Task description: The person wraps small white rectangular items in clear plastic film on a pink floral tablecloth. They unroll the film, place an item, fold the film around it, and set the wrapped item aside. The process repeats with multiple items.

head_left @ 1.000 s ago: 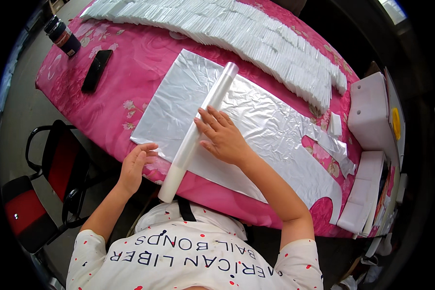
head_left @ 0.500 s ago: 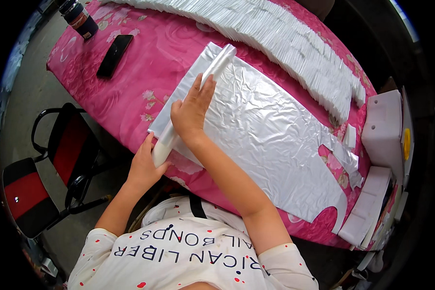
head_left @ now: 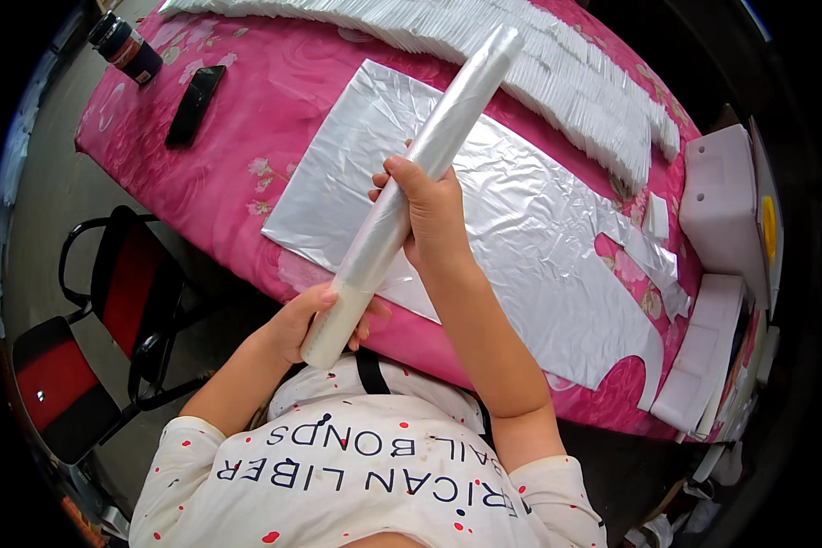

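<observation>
Both my hands grip a long roll of shiny whitish plastic film [head_left: 382, 230], raised at a slant over the table's near edge. My left hand [head_left: 315, 320] is wrapped round its lower end, close to my body. Around its middle closes my right hand [head_left: 434, 205], thumb on top. Beneath lies a flat stack of silvery plastic bags [head_left: 539, 247], wrinkled on top, with handle cut-outs at the right end. The roll and my right arm hide part of the stack.
Long rows of folded white plastic bundles [head_left: 557, 87] line the far side of the pink flowered tablecloth [head_left: 237, 183]. A black phone [head_left: 195, 107] and a dark jar [head_left: 126, 47] lie left. White boxes [head_left: 723, 205] stand right; a red-black chair [head_left: 137, 274] is at left.
The roll has come up off the bag stack and toward me, tilting up to the right. My right hand, flat on it before, now wraps round it.
</observation>
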